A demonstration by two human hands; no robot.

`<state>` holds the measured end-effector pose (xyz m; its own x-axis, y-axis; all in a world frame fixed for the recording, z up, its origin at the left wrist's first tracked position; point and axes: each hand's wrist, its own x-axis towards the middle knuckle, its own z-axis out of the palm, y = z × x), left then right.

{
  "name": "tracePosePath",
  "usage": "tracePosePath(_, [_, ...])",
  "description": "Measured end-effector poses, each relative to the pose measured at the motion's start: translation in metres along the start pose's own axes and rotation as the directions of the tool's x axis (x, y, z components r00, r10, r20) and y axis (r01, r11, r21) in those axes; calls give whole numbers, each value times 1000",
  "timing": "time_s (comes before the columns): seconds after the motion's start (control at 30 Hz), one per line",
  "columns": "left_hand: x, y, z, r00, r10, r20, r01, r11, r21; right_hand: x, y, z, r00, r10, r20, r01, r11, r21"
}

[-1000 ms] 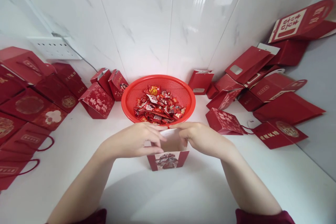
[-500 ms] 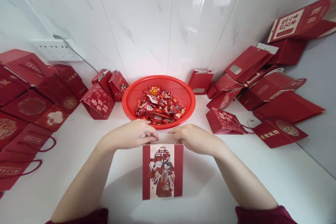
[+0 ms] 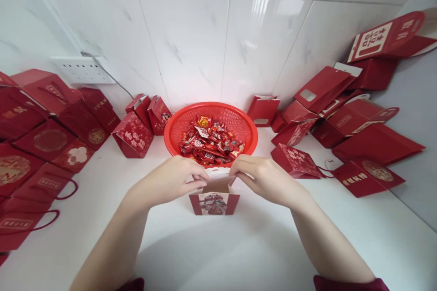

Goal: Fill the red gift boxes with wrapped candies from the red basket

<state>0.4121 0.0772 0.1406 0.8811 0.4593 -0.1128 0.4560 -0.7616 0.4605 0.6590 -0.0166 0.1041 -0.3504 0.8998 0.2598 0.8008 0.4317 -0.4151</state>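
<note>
A small red gift box (image 3: pixel 214 203) with a printed couple on its front stands on the white table, its top open and its inside showing. My left hand (image 3: pixel 174 179) pinches the box's upper left edge with curled fingers. At the upper right edge, my right hand (image 3: pixel 261 177) has its fingers closed on the box's rim. Just behind both hands is a red plastic basket (image 3: pixel 251 134) holding many red-wrapped candies (image 3: pixel 213 141).
Red gift boxes (image 3: pixel 51 138) are stacked at the left, with two smaller ones and a floral box (image 3: pixel 134 135) beside the basket. More red boxes (image 3: pixel 351 118) pile up at the right. A socket panel (image 3: pixel 83 71) sits on the tiled wall.
The box, which had its printed front facing up toward me, now stands upright with its opening visible. Both hands stay at its top. The camera view has shifted slightly.
</note>
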Motion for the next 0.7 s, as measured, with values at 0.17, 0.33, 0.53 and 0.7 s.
tracePosePath(0.17, [3,-2,1,998,-61,-11,61,996,-64,38,27,-10,976,218,25,-218,976,-3])
tracePosePath(0.33, [3,0,2,996,-68,-64,63,995,-74,99,56,8,836,90,541,-113,994,9])
tracePosePath(0.53, [2,-1,1,998,-51,-45,48,997,-64,142,87,33,836,93,540,-117,993,10])
tracePosePath(0.7, [2,-4,2,997,-66,-45,62,994,-86,149,103,49,822,194,535,-161,981,-108])
